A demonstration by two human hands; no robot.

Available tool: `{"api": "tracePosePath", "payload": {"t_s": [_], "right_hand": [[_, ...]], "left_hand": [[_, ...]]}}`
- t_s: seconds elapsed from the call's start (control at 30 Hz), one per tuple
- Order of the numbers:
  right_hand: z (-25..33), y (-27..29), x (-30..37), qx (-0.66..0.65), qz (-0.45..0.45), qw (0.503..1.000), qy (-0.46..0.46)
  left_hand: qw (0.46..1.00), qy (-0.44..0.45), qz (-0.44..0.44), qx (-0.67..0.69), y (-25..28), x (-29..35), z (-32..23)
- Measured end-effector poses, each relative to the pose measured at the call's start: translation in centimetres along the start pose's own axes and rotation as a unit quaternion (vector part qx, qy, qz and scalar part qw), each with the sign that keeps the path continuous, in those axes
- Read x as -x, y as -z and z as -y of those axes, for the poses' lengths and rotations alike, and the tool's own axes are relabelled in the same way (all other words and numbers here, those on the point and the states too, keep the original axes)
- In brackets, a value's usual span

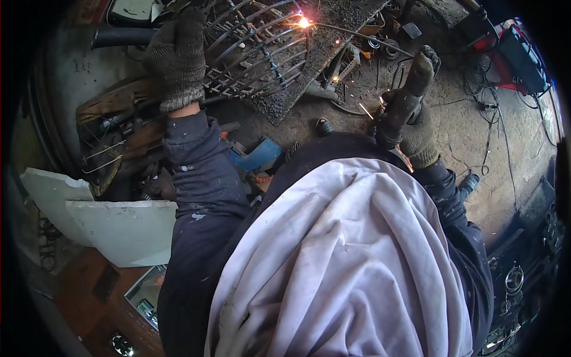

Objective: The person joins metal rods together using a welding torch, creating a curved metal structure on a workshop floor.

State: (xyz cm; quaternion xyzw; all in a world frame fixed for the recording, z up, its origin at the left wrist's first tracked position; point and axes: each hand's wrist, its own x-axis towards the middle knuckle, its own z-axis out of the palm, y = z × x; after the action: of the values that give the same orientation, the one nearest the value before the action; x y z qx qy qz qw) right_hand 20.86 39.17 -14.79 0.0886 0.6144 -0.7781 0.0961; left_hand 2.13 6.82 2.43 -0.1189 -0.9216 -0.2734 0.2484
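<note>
Welding rod [351, 31], thin and long, runs from my right hand [416, 128] at right of centre up to a bright arc [304, 22] near the top middle of the frame. I count one arc, with a handful of sparks scattered below it. My right hand, in a knitted glove, is closed fully around the dark electrode holder [410, 89], angled up and left, I judge so the rod tip reaches the joint while the hand stays clear of the heat. My left hand [178, 56], also gloved, sits at upper left, pressed flat with fingers together against a curved metal grille [256, 53]; it looks to be steadying the piece, gripping nothing that I can make out. The grille lies on a dark rough plate [309, 65]. Two pale boards [119, 226] lean at lower left. One red welding machine [517, 56] stands at upper right. A white cloth [345, 262] fills the lower centre.
</note>
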Motion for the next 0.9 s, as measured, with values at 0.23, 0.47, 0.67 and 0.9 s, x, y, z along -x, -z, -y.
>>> {"api": "tracePosePath", "payload": {"t_s": [0.23,0.47,0.67,0.9], "right_hand": [[0.4,-0.2,0.0,0.081,-0.014,0.995,0.052],[-0.3,0.4,-0.2,0.016,0.022,0.999,0.044],[1.0,-0.1,0.4,-0.049,0.013,0.997,0.051],[1.1,-0.2,0.2,0.141,-0.08,0.984,0.075]], "left_hand": [[1.0,-0.01,-0.015,0.022,-0.2,0.0,0.2],[0.909,-0.284,-0.035,-0.303,0.1,-0.9,1.3],[0.972,-0.183,-0.03,-0.143,-0.6,-0.4,0.8],[0.991,-0.121,-0.046,-0.026,-1.4,-0.6,0.6]]}}
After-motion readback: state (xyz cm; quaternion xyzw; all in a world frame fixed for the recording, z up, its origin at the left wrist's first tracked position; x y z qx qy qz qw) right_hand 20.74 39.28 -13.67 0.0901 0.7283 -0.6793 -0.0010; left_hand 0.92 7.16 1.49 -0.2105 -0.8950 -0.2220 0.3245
